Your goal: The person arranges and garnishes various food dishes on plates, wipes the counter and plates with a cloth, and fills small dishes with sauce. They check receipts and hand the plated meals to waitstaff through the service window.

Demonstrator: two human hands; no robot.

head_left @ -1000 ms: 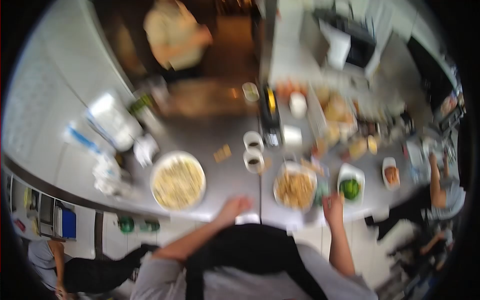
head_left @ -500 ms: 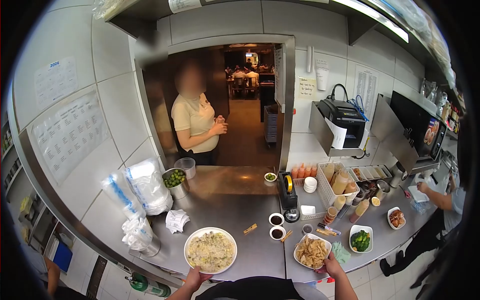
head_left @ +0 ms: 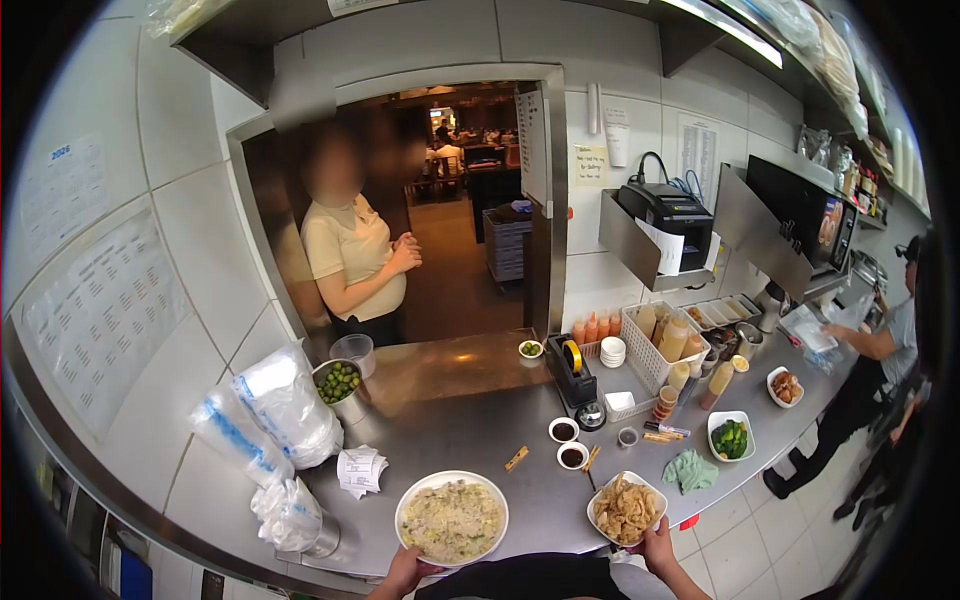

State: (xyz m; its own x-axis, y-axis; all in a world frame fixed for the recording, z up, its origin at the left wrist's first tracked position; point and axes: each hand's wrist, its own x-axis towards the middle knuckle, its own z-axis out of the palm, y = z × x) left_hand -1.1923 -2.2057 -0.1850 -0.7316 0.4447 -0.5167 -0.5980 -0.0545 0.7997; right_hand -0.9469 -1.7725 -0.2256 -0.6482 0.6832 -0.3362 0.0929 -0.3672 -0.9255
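My left hand (head_left: 408,572) grips the near-left rim of a large white plate of fried rice (head_left: 452,520) at the counter's front edge. My right hand (head_left: 657,546) is closed on the lower right side of a white square bowl (head_left: 660,503) piled with golden fried pieces (head_left: 627,508). Behind the bowl are two small dishes of dark sauce (head_left: 563,430) (head_left: 573,456) and a small cup (head_left: 627,437). A crumpled green cloth (head_left: 690,470) lies to its right. A wooden clothespin (head_left: 516,459) rests beyond the plate.
Bagged packaging (head_left: 285,405), paper slips (head_left: 361,471) and a metal pot of green citrus (head_left: 338,388) stand left. A tape dispenser (head_left: 572,372), sauce bottles (head_left: 675,340) and a bowl of greens (head_left: 731,437) are right. One person (head_left: 350,255) stands beyond the hatch; another (head_left: 880,345) works at right.
The view has turned and shifted. The bowl in my right hand has moved away from the green cloth, toward the front edge and the plate. Both hands keep their hold.
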